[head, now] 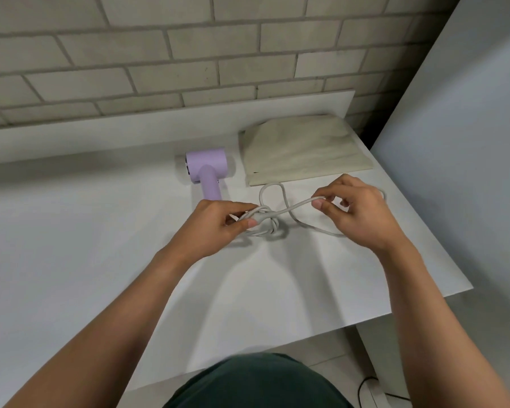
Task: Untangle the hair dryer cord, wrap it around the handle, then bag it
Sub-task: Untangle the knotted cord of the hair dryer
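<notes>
Green clothing [256, 384]: the person's dark green top, at the near edge of view, well in front of the hair dryer.
Bench [71, 231]: white and flat; it carries the hair dryer and everything else named.
Left hand [218, 222]: just in front of the hair dryer's handle end, thumb and fingers curled, pinching the bunched cord at the knot.
Right hand [362, 213]: in front and well to the right of the hair dryer, thumb and fingertips pinching one raised strand.
Cord [295, 206]: pale grey, tangled, in front and to the right of the hair dryer, with a tight knot [273, 228] beside the left hand and loose loops on the bench.
Hair dryer [206, 169]: lilac, lying flat, handle pointing toward the person.
Bag [301, 151]: beige cloth, flat, just right of the hair dryer.
Wall [159, 54]: pale brick, behind the hair dryer.
</notes>
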